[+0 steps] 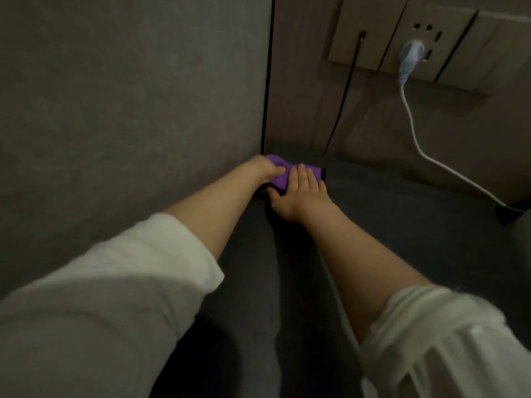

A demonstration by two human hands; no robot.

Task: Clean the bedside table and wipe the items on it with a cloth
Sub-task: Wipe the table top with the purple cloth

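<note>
Purple cloth (283,173) on dark tabletop (402,225); left hand (265,169) grips it, right hand (301,193) lies flat.

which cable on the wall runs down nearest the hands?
The thin black cable, dropping from the left panel to just behind the purple cloth. The white cable hangs further right.

dim room, grey padded panel (129,96), wall sockets (408,38), white cable (413,139)

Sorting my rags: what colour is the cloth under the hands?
Purple cloth, seen in the head view.
</note>
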